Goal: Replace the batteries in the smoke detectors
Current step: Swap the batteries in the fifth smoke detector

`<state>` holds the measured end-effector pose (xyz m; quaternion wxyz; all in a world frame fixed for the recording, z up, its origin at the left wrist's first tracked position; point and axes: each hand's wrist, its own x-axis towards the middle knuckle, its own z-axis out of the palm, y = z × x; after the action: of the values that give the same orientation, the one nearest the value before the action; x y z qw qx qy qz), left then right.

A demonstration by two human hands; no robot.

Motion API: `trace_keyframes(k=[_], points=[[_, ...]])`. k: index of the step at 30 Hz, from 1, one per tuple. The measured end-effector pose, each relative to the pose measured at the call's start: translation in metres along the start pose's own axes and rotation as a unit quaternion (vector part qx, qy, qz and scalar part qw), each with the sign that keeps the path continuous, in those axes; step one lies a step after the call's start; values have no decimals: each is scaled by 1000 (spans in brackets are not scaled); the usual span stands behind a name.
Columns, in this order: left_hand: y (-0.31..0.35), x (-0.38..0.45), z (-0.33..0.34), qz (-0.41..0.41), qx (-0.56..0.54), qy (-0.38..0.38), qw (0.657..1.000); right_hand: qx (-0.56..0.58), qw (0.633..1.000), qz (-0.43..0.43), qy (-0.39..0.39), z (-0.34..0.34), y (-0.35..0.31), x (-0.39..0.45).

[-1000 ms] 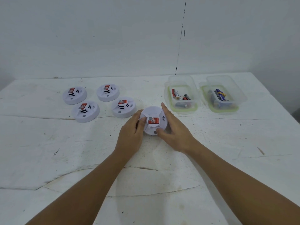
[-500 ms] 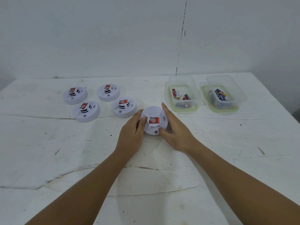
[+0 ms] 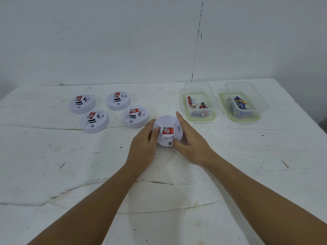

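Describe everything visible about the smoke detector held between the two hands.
The held detector is a round white plastic disc with a raised centre hub, ribs fanning out, a red label with a code patch, a sound-wave mark and a small grey button. It sits on the table, the left hand and right hand gripping its sides.

On the smoke detector (image 3: 167,132) you hold there is a red label (image 3: 167,130) bearing a white circled S-like mark, a small QR code beside it, and a sound-wave sign (image 3: 178,128) to its right. Print on the batteries (image 3: 198,104) is too small to read.
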<state>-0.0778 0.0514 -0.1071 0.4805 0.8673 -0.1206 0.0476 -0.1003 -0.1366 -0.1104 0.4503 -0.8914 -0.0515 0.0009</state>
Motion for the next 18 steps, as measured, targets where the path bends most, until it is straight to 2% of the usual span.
trace_keyframes(k=[18], points=[[1, 0, 0, -1, 6, 0, 1000, -18, 1000, -6, 6, 0, 2, 2]])
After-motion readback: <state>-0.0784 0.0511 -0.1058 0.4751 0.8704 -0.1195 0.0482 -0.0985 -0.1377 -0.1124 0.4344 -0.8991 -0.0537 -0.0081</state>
